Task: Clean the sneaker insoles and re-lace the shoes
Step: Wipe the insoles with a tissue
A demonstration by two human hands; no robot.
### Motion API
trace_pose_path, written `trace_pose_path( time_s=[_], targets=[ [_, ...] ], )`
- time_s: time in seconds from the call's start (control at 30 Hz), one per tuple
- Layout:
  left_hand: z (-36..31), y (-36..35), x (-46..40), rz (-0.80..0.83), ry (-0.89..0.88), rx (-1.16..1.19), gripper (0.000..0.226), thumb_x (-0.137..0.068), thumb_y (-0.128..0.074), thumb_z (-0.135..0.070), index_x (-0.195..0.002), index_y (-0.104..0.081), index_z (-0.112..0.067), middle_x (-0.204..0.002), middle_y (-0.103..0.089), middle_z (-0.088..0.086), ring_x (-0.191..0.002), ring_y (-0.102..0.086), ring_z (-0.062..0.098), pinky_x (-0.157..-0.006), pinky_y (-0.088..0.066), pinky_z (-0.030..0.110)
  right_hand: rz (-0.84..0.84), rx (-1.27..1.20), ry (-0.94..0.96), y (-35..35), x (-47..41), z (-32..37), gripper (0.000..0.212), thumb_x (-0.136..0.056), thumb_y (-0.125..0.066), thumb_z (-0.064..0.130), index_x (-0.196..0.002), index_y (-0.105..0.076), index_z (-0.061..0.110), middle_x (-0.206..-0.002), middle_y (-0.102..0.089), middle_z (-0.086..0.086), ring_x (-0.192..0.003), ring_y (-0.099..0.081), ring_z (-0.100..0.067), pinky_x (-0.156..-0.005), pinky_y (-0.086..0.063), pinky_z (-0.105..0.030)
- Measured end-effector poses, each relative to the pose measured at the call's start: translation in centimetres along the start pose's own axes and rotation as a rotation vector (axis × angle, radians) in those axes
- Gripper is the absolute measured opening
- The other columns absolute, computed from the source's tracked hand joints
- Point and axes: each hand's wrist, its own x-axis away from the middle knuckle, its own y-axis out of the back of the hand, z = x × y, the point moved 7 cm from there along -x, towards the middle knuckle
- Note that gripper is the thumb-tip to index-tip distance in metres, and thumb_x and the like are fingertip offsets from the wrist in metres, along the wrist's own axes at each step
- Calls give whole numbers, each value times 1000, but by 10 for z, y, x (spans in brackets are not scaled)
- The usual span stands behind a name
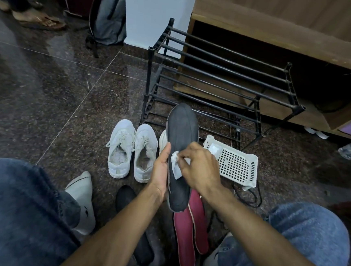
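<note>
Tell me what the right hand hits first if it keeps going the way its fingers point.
The right hand points left; beyond the white wipe it pinches on the dark insole, it would likely meet the left hand.

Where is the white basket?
The white perforated plastic basket lies on the dark stone floor, right of centre, in front of the black metal shoe rack, just beyond the right hand.

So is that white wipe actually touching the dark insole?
Touching: the head view shows the right hand pressing the white wipe onto the dark insole.
</note>
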Motion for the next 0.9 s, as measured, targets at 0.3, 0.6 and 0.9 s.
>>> trace_pose_path(
  time_s=[0.3,0.6,0.9],
  targets=[
    [-1,6,-1,-12,77,-11,70,-90,-46,-59,-117,-67,3,-115,-64,25,-99,-65,33,-92,-51,45,214,97,154,-10,45,18,22,-93,-50,28,-97,-71,22,-101,-56,3,-85,-63,-27,-70,-50,-39],
    [-12,4,0,-53,23,-22,63,-94,-44,-53,-121,-63,1,-115,-66,22,-100,-65,32,-100,-47,43,200,149,111,-5,20,14,22,-93,-51,27,-99,-72,22,-103,-56,4,-88,-63,-25,-79,-50,-39],
    [-15,7,-2,-75,6,-82,70,-93,-39,-60,-99,-75,-1,-105,-69,22,-94,-67,32,-102,-44,44,172,253,135,-2,20,0,24,-91,-46,26,-97,-69,19,-120,-55,5,-86,-65,-31,-69,-51,-38]
  ],
)
